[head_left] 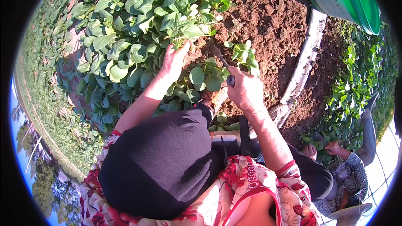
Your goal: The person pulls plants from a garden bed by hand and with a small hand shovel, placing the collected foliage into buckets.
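Observation:
My left hand (172, 63) is closed at the base of a leafy green plant (184, 27), thumb on one side; leaves partly hide its fingertips. Wrapped round the dark handle of a small digging tool (220, 56) is my right hand (247, 90). The tool's narrow metal shaft slants up and left, its tip at the reddish-brown soil (268, 25) near the plant's foot. Small broad-leaved plants (207, 76) grow between my hands, and another young plant (244, 54) stands just beyond my right hand.
Dense leafy plants (113, 42) cover the left side. A green bucket (335, 0) is at the upper right, beside a pale curved pipe or pole (307, 50) on the soil. At the lower right, another person (345, 171) has hands among plants. My dark-clothed knee (159, 163) is below my left forearm.

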Available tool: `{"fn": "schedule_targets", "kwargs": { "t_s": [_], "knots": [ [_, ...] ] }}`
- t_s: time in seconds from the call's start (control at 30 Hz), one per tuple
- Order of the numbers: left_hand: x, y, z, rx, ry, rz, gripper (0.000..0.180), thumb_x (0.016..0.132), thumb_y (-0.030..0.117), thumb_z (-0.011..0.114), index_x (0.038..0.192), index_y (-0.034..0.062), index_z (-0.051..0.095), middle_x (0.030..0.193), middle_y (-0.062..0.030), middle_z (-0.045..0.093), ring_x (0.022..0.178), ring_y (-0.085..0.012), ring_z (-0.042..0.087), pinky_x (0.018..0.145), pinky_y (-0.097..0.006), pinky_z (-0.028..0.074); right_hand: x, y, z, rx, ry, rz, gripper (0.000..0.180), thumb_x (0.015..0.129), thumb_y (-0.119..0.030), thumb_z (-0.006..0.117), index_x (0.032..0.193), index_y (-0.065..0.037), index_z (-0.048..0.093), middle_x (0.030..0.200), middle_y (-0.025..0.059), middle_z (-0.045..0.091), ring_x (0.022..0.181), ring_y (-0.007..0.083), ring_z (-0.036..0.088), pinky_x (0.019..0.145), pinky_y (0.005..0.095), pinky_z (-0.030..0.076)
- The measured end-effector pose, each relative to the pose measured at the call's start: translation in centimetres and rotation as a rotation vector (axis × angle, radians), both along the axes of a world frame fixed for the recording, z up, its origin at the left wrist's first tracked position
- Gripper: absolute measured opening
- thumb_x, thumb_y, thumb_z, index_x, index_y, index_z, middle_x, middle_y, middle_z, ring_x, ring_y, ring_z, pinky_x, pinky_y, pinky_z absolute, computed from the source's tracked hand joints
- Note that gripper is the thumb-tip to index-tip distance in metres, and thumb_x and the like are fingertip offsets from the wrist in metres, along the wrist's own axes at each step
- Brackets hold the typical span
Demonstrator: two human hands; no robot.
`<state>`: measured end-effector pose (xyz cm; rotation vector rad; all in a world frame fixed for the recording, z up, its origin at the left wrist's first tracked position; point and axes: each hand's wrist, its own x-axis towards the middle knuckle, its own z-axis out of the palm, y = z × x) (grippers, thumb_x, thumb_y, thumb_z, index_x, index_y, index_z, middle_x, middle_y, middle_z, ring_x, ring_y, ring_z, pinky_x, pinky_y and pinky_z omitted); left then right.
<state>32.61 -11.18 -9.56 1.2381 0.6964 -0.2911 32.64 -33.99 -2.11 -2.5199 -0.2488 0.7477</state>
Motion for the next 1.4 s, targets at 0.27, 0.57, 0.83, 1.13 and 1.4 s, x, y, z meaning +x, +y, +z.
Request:
{"fn": "schedule_targets", "kwargs": {
  "t_s": [0.27, 0.57, 0.83, 1.13, 1.4],
  "knots": [
    [7.3, -3.3, 6.8, 0.127, -0.941, -0.474, 0.028, 0.092, 0.007, 0.044, 0.111, -0.0052, 0.060, 0.118, -0.0158, 0.060, 0.105, -0.0236, 0.060, 0.093, -0.037, 0.046, -1.9, -3.2, 2.9, 0.011, 0.091, -0.087, 0.030, 0.073, -0.014, 0.064, 0.103, -0.015, 0.066, 0.072, 0.0156, 0.065, 0.068, 0.0326, 0.066, 0.065, 0.0415, 0.054],
    [35.3, -28.9, 23.8, 0.105, -0.896, -0.603, 0.031, 0.086, 0.031, 0.064, 0.108, 0.0090, 0.067, 0.086, -0.0083, 0.070, 0.078, -0.0165, 0.065, 0.072, -0.034, 0.053, -4.6, -5.9, 5.7, -0.030, 0.051, -0.059, 0.031, 0.071, -0.018, 0.063, 0.101, -0.009, 0.062, 0.075, 0.0137, 0.066, 0.067, 0.0330, 0.066, 0.062, 0.0437, 0.054],
    [23.6, -24.7, 14.8, 0.438, -1.190, -0.465, 0.042, 0.075, 0.021, 0.075, 0.111, 0.0034, 0.063, 0.109, -0.0162, 0.061, 0.102, -0.0270, 0.061, 0.089, -0.037, 0.049, -4.7, -6.6, 6.8, -0.133, 0.063, -0.325, 0.024, 0.076, -0.017, 0.063, 0.101, -0.013, 0.066, 0.070, 0.0146, 0.065, 0.062, 0.0329, 0.065, 0.061, 0.0442, 0.053],
    [-0.3, -7.0, 4.9, 0.727, -0.481, -0.192, 0.008, 0.084, 0.002, 0.062, 0.092, 0.0021, 0.063, 0.085, -0.0098, 0.065, 0.076, -0.0213, 0.065, 0.066, -0.031, 0.050, -2.7, -1.9, 9.3, -0.019, -0.053, -0.218, 0.026, 0.078, -0.015, 0.066, 0.104, -0.015, 0.067, 0.072, 0.0141, 0.066, 0.066, 0.0293, 0.068, 0.062, 0.0376, 0.054],
    [0.5, 1.3, 4.9, 1.480, -0.340, -0.149, 0.035, 0.076, 0.012, 0.067, 0.108, 0.0049, 0.058, 0.107, -0.0115, 0.060, 0.106, -0.0321, 0.051, 0.095, -0.043, 0.039, 0.4, 3.5, 8.8, -0.031, -0.256, 0.291, 0.034, 0.068, -0.010, 0.066, 0.102, -0.012, 0.063, 0.068, 0.0075, 0.062, 0.059, 0.0271, 0.064, 0.054, 0.0376, 0.052]
  ]
}}
